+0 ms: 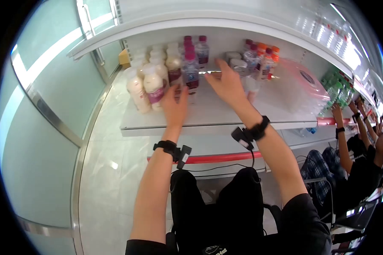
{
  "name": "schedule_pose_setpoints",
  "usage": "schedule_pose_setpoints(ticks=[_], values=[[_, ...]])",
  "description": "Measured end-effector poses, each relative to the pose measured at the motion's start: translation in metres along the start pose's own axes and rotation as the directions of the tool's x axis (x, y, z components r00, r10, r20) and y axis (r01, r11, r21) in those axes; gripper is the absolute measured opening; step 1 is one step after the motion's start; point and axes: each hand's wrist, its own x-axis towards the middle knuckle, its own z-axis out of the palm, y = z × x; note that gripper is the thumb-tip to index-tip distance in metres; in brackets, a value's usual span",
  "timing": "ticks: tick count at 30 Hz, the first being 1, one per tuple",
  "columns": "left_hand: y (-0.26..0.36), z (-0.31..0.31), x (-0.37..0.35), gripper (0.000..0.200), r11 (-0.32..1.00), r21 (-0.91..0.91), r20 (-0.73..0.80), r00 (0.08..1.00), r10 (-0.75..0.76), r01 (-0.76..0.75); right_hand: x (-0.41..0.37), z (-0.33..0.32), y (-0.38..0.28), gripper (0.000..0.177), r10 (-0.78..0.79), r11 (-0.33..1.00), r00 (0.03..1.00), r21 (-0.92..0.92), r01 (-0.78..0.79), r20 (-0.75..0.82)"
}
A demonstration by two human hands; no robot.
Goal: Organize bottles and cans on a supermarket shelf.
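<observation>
Shelf: white, near edge toward the person; carries the stock listed here
White bottles: left end of shelf, upright, ranked near to far; set close, presumably to keep like with like and save width
Clear bottles: pink caps, upright, just right of the white bottles, also filed near to far, probably so that each row can be reached from the near edge
Left hand: beside the nearest white and clear bottles; fingers a little bent and blurred, whether gripping or only touching cannot be told; its position would suit steadying either row
Right hand: between clear bottles and jars; fingers spread, nothing held; the narrow gap perhaps explains the angled reach
Orange-capped bottles: far side, right of the jars, upright
Box: pinkish, see-through, farther right; its bulk seems to part this stock from the green bottles, where a co-worker's hand reaches
</observation>
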Motion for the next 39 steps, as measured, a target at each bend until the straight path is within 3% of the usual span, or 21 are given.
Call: schedule_pose_setpoints(ticks=[2,3,5,7,8,9,10,11,12,14,15,17,18,21,25,29,30,32,33,35,39], values=[[0.017,-0.005,-0.002,0.029,0.999,0.006,-0.056,0.997,0.046,-0.045,-0.016,-0.051,-0.017,0.047,0.025,0.917,0.995,0.399,0.014,-0.092],[0.024,-0.006,-0.003,0.022,0.996,0.028,-0.136,0.986,0.092,-0.089,-0.017,-0.065,-0.007,0.047,0.025,0.921,0.995,0.389,0.016,-0.1],[0.03,-0.009,-0.01,0.02,0.978,0.093,-0.022,0.982,0.19,-0.187,-0.019,-0.097,0.023,0.041,0.136,0.945,0.95,0.326,-0.039,-0.282],[0.034,-0.009,-0.014,0.014,0.895,0.221,0.184,0.918,0.351,-0.387,-0.013,-0.097,0.09,0.041,0.19,0.95,0.927,0.298,-0.091,-0.323],[0.033,-0.006,-0.017,0.014,0.89,0.224,0.194,0.913,0.358,-0.396,-0.011,-0.089,0.127,0.041,0.244,0.949,0.905,0.276,-0.149,-0.349],[0.031,-0.005,-0.02,0.015,0.821,0.251,0.305,0.847,0.435,-0.512,-0.011,-0.08,0.159,0.041,0.256,0.944,0.901,0.293,-0.154,-0.351],[0.03,-0.004,-0.021,0.016,0.736,0.263,0.411,0.763,0.499,-0.623,-0.01,-0.07,0.189,0.042,0.15,0.989,0.912,0.051,-0.141,-0.383],[0.031,-0.003,-0.021,0.016,0.725,0.272,0.414,0.757,0.505,-0.633,-0.003,-0.062,0.211,0.043,0.032,0.973,0.921,-0.198,-0.117,-0.387],[0.033,-0.003,-0.023,0.017,0.693,0.269,0.468,0.72,0.513,-0.669,0.004,-0.056,0.226,0.043,0.032,0.976,0.919,-0.184,-0.113,-0.393],[0.034,0.001,-0.021,0.019,0.654,0.271,0.528,0.677,0.512,-0.706,0.014,-0.042,0.246,0.055,0.272,0.917,0.917,-0.212,-0.339,-0.291],[0.033,0.002,-0.021,0.02,0.651,0.271,0.532,0.674,0.512,-0.709,0.02,-0.046,0.239,0.055,0.279,0.919,0.919,-0.201,-0.34,-0.28],[0.032,0.0,-0.025,0.022,0.651,0.285,0.549,0.676,0.491,-0.704,0.03,-0.062,0.215,0.06,0.63,0.775,0.772,0.0,-0.632,0.081],[0.034,-0.001,-0.024,0.022,0.654,0.293,0.546,0.684,0.484,-0.697,0.03,-0.054,0.221,0.06,0.631,0.773,0.769,0.005,-0.635,0.098],[0.033,0.001,-0.024,0.023,0.676,0.3,0.523,0.709,0.473,-0.673,0.025,-0.041,0.263,0.06,0.457,0.849,0.877,-0.223,-0.479,-0.145],[0.034,0.0,-0.024,0.025,0.7,0.287,0.493,0.727,0.477,-0.654,-0.008,-0.08,0.21,0.061,0.489,0.854,0.872,-0.203,-0.478,0.001],[0.031,0.0,-0.023,0.026,0.737,0.283,0.476,0.757,0.448,-0.614,-0.063,-0.114,0.163,0.053,0.331,0.929,0.912,-0.084,-0.36,-0.242],[0.031,0.0,-0.023,0.026,0.734,0.281,0.466,0.757,0.458,-0.618,-0.072,-0.121,0.145,0.053,0.328,0.931,0.918,-0.089,-0.355,-0.223],[0.031,-0.003,-0.024,0.025,0.736,0.286,0.446,0.765,0.464,-0.613,-0.082,-0.134,0.109,0.045,0.32,0.943,0.895,0.196,-0.269,-0.31],[0.033,-0.004,-0.023,0.022,0.757,0.283,0.467,0.774,0.427,-0.589,-0.088,-0.134,0.095,0.045,0.311,0.946,0.9,0.19,-0.263,-0.306],[0.037,-0.006,-0.021,0.021,0.774,0.276,0.48,0.78,0.402,-0.569,-0.097,-0.128,0.062,0.041,0.253,0.945,0.942,0.267,-0.191,-0.222],[0.041,-0.014,-0.018,0.036,0.799,0.214,0.416,0.793,0.446,-0.562,-0.099,-0.082,-0.007,0.045,0.145,0.969,0.989,0.203,-0.142,-0.001]])
